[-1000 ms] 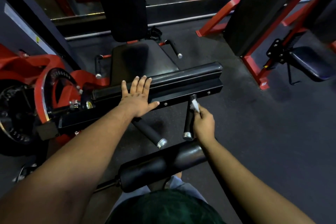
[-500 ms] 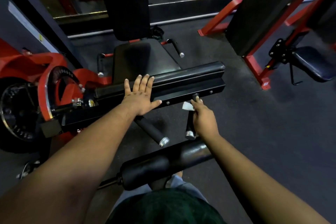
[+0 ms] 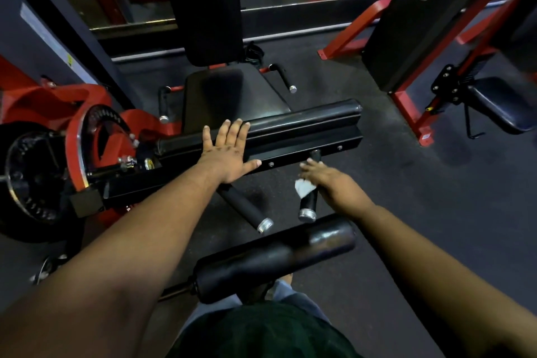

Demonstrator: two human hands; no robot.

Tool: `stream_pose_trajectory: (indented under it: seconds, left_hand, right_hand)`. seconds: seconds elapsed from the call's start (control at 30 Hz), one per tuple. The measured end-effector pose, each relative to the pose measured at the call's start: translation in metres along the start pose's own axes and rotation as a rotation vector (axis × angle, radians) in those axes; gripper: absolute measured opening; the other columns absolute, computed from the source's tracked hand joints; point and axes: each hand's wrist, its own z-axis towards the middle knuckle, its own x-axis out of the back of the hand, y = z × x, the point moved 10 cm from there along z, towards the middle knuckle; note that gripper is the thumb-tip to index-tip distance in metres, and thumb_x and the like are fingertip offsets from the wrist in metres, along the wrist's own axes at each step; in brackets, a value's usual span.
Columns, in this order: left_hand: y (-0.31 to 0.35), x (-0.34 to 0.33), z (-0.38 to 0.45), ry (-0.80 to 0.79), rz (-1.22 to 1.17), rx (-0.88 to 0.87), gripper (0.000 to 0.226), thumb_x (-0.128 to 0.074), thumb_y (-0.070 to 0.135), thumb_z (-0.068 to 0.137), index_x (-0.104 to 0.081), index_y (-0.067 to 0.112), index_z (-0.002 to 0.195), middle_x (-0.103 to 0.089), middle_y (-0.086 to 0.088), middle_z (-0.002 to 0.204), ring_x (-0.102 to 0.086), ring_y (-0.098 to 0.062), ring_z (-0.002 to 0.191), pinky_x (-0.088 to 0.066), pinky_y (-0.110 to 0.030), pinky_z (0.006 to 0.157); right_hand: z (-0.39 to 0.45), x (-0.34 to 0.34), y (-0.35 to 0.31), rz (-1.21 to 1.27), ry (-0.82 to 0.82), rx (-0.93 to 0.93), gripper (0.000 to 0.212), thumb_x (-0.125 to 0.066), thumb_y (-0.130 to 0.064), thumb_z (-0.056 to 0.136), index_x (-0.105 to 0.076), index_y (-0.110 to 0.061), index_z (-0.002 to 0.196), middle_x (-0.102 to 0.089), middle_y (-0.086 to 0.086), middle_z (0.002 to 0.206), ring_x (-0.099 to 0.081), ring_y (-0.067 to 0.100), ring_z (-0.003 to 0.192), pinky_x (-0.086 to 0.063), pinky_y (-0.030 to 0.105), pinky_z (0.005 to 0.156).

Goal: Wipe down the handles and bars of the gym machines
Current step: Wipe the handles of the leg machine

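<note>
- We press our left hand [image 3: 225, 154] flat, fingers straight and spread, on the padded crossbar [image 3: 302, 122] of the leg machine; we judge this is to brace ourselves and keep the bar from swinging while the other hand works.
- Our right hand [image 3: 328, 180] curls around the right handle [image 3: 308, 197], which hangs just below the crossbar, with a white wipe [image 3: 303, 188] pinched between palm and grip.
- The wipe sits about midway down that handle, above its chrome end cap, so we judge the stroke is in mid-travel along the grip.
- The left handle [image 3: 247, 209], also below the crossbar and slanting toward us, is untouched by either hand; we cannot tell whether it is already clean.
- Nearer to us than the crossbar lies the roller pad [image 3: 276, 253], its vinyl glossy and a little scuffed.
- Beyond the crossbar are the black seat [image 3: 232, 96] and its two side grips, likely next on the list.
- Left of the crossbar is the red cam wheel [image 3: 84, 136] of the machine.
- The floor [image 3: 406, 197] is dark speckled rubber; red machine frames [image 3: 348, 29] stand far beyond the crossbar in dim light.
</note>
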Motion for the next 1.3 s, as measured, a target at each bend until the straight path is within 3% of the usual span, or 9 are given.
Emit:
stream_pose_trajectory:
  seconds: [0.17, 0.4, 0.6, 0.77, 0.87, 0.97, 1.1, 1.2, 1.3]
  left_hand:
    - [0.000, 0.002, 0.000, 0.013, 0.007, 0.000, 0.101, -0.028, 0.080, 0.094, 0.029, 0.026, 0.157, 0.033, 0.003, 0.166, 0.028, -0.024, 0.154, 0.018, -0.066, 0.118]
    - [-0.001, 0.000, 0.000, 0.012, 0.005, 0.001, 0.100, -0.027, 0.080, 0.094, 0.030, 0.026, 0.156, 0.034, 0.003, 0.166, 0.029, -0.024, 0.153, 0.018, -0.066, 0.118]
    - [-0.001, -0.001, -0.001, -0.017, -0.008, 0.008, 0.100, -0.028, 0.080, 0.095, 0.032, 0.027, 0.156, 0.039, 0.004, 0.163, 0.033, -0.023, 0.152, 0.022, -0.065, 0.116]
    - [0.000, 0.000, 0.000, -0.012, 0.003, 0.005, 0.100, -0.027, 0.079, 0.095, 0.032, 0.027, 0.155, 0.039, 0.004, 0.163, 0.033, -0.024, 0.152, 0.022, -0.065, 0.116]
    - [-0.001, -0.001, 0.000, -0.015, 0.003, 0.004, 0.100, -0.027, 0.080, 0.095, 0.032, 0.027, 0.155, 0.038, 0.004, 0.164, 0.032, -0.024, 0.152, 0.022, -0.065, 0.115]
    - [-0.001, -0.003, 0.001, -0.016, 0.005, 0.002, 0.100, -0.027, 0.080, 0.095, 0.033, 0.027, 0.155, 0.039, 0.004, 0.163, 0.033, -0.024, 0.152, 0.022, -0.065, 0.116]
    - [-0.002, -0.001, 0.001, -0.011, 0.003, 0.005, 0.100, -0.027, 0.080, 0.095, 0.033, 0.027, 0.155, 0.038, 0.004, 0.164, 0.032, -0.024, 0.152, 0.021, -0.065, 0.116]
    - [-0.001, 0.000, 0.001, -0.008, 0.001, 0.001, 0.100, -0.028, 0.080, 0.095, 0.032, 0.027, 0.155, 0.037, 0.004, 0.164, 0.031, -0.024, 0.153, 0.021, -0.065, 0.116]
    - [0.001, 0.000, 0.000, -0.008, 0.000, -0.003, 0.100, -0.028, 0.080, 0.095, 0.031, 0.027, 0.156, 0.036, 0.004, 0.165, 0.030, -0.024, 0.153, 0.021, -0.065, 0.116]
  right_hand:
    - [-0.003, 0.004, 0.009, 0.098, 0.210, -0.231, 0.041, -0.054, 0.003, 0.095, -0.068, -0.015, 0.130, -0.061, 0.003, 0.142, -0.039, 0.012, 0.144, -0.045, 0.042, 0.112]
    - [-0.054, -0.012, -0.031, 0.114, 0.094, -0.045, 0.046, -0.054, -0.001, 0.094, -0.065, -0.019, 0.135, -0.053, -0.006, 0.150, -0.037, 0.008, 0.147, -0.036, 0.019, 0.113]
    - [-0.001, 0.006, 0.024, 0.067, 0.287, -0.360, 0.052, -0.054, 0.006, 0.092, -0.064, -0.021, 0.135, -0.051, 0.001, 0.152, -0.042, 0.015, 0.144, -0.038, 0.032, 0.116]
    - [-0.038, -0.005, -0.004, 0.209, 0.387, -0.471, 0.054, -0.055, 0.010, 0.089, -0.069, -0.022, 0.131, -0.050, 0.005, 0.152, -0.050, 0.012, 0.136, -0.036, 0.017, 0.112]
    - [-0.053, -0.014, -0.012, 0.267, 0.354, -0.498, 0.054, -0.053, 0.003, 0.094, -0.061, -0.023, 0.141, -0.043, -0.002, 0.156, -0.039, 0.003, 0.140, -0.027, 0.005, 0.110]
    - [-0.055, -0.011, -0.013, 0.363, 0.381, -0.541, 0.034, -0.056, -0.020, 0.103, -0.065, -0.023, 0.136, -0.055, -0.004, 0.147, -0.045, 0.003, 0.138, -0.039, 0.018, 0.112]
    - [-0.043, 0.008, -0.004, 0.244, 0.455, -0.633, 0.013, -0.062, -0.023, 0.101, -0.059, -0.018, 0.112, -0.074, 0.000, 0.107, -0.071, 0.020, 0.097, -0.055, 0.032, 0.079]
    - [-0.035, 0.006, -0.001, 0.210, 0.447, -0.655, 0.032, -0.056, -0.017, 0.102, -0.060, -0.025, 0.134, -0.073, 0.002, 0.112, -0.070, 0.021, 0.099, -0.056, 0.034, 0.083]
    - [-0.047, -0.002, -0.007, 0.206, 0.490, -0.663, 0.033, -0.058, -0.010, 0.100, -0.069, -0.019, 0.130, -0.072, 0.007, 0.124, -0.070, 0.021, 0.111, -0.055, 0.032, 0.094]
